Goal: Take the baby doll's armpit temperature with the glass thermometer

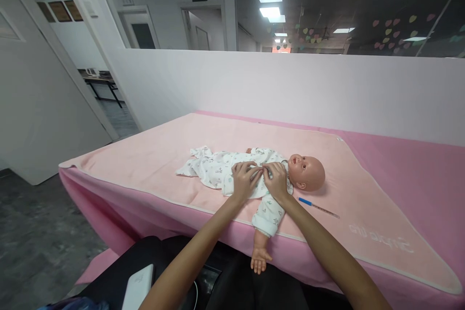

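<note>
Doll and hands on a draped bench. The doll (312,174) lies face up on a peach blanket (145,147) over the pink-covered bench (403,167), its head towards the person's right. It wears a white patterned garment (218,167), whose empty-looking lower end trails to the left. The left hand (245,179) and right hand (276,180) rest on the garment's chest, directly over the doll's trunk; the right is nearer the head. The fingers of both are bent, their tips converging at the garment's front and nearly meeting; whether they clamp the cloth cannot be told. The doll's near arm (260,242) extends between the person's forearms and past the bench edge, palm showing. A slender blue-ended rod (305,201) lies on the blanket, near the head and beside the right forearm.
</note>
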`<state>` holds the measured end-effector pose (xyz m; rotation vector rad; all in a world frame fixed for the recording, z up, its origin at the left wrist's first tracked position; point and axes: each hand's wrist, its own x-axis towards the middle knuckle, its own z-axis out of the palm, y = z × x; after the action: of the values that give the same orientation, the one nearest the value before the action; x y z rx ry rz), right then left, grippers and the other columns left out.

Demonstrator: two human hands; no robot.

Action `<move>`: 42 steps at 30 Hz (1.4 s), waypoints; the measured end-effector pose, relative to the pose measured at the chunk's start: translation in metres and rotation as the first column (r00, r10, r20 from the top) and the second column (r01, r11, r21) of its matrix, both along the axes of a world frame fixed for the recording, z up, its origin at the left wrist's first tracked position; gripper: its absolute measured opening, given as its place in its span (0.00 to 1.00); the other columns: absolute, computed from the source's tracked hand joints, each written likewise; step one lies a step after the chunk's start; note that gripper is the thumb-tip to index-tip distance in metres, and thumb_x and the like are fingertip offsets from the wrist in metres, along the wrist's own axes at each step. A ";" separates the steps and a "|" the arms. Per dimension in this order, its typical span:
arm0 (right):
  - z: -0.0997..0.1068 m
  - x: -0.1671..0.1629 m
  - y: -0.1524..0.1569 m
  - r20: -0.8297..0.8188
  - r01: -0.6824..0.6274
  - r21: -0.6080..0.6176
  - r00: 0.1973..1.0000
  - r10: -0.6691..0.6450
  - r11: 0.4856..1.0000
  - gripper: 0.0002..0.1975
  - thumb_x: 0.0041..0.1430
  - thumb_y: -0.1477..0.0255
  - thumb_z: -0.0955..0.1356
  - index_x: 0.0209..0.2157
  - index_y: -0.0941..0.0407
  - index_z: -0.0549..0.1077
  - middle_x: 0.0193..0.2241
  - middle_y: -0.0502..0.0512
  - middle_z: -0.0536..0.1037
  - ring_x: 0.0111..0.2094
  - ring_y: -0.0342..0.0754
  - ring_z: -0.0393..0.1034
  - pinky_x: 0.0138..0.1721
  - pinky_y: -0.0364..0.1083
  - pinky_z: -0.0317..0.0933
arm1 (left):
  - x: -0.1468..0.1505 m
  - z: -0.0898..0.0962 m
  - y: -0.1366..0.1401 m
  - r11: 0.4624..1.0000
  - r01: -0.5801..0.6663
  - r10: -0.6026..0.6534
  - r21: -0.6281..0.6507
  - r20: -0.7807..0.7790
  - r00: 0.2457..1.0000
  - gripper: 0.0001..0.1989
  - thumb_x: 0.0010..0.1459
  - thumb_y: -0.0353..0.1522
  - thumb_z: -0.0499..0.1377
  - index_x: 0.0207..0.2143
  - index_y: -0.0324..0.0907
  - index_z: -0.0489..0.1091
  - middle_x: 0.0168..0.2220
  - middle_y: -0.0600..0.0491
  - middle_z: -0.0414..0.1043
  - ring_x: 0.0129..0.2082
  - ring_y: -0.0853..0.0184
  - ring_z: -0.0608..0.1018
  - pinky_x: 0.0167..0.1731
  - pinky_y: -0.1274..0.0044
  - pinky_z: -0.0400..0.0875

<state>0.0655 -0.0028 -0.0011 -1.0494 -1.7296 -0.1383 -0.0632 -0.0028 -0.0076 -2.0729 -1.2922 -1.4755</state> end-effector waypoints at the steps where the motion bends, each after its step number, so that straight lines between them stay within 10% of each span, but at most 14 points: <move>1: 0.000 0.000 0.000 0.002 0.000 -0.003 1.000 0.000 1.000 0.07 0.54 0.78 0.62 0.30 0.56 0.71 0.28 0.51 0.74 0.34 0.46 0.64 0.38 0.46 0.56 | 0.000 0.001 0.000 1.000 -0.002 0.002 -0.017 0.008 1.000 0.06 0.55 0.35 0.56 0.32 0.50 0.73 0.37 0.54 0.71 0.38 0.66 0.69 0.42 0.70 0.54; 20: 0.002 0.000 -0.001 0.052 0.098 -0.003 0.994 -0.098 0.995 0.07 0.53 0.79 0.61 0.28 0.56 0.70 0.28 0.53 0.71 0.33 0.47 0.62 0.37 0.47 0.56 | -0.001 0.008 -0.005 0.994 -0.004 0.003 -0.108 -0.009 1.000 0.07 0.53 0.36 0.56 0.35 0.45 0.70 0.38 0.52 0.71 0.40 0.64 0.70 0.45 0.69 0.55; 28: 0.012 -0.006 -0.002 0.433 -0.080 0.212 0.901 -0.021 0.974 0.10 0.53 0.80 0.61 0.33 0.55 0.71 0.41 0.56 0.71 0.46 0.49 0.60 0.54 0.55 0.47 | -0.036 0.007 -0.006 0.972 -0.143 0.196 -0.187 0.306 0.932 0.10 0.51 0.28 0.50 0.35 0.44 0.67 0.35 0.52 0.72 0.38 0.62 0.69 0.41 0.68 0.56; 42: 0.009 -0.034 0.009 0.383 -0.136 0.055 0.918 0.105 0.989 0.06 0.58 0.73 0.60 0.29 0.56 0.67 0.29 0.53 0.72 0.35 0.46 0.62 0.45 0.48 0.55 | -0.034 0.008 -0.007 0.976 -0.170 0.199 -0.135 0.251 0.947 0.10 0.54 0.28 0.48 0.31 0.44 0.69 0.34 0.53 0.72 0.38 0.63 0.69 0.43 0.68 0.56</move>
<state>0.0315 0.0062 0.0084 -0.8923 -2.1146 -0.3500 -0.0973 -0.0097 0.0006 -1.8033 -1.6548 -1.6683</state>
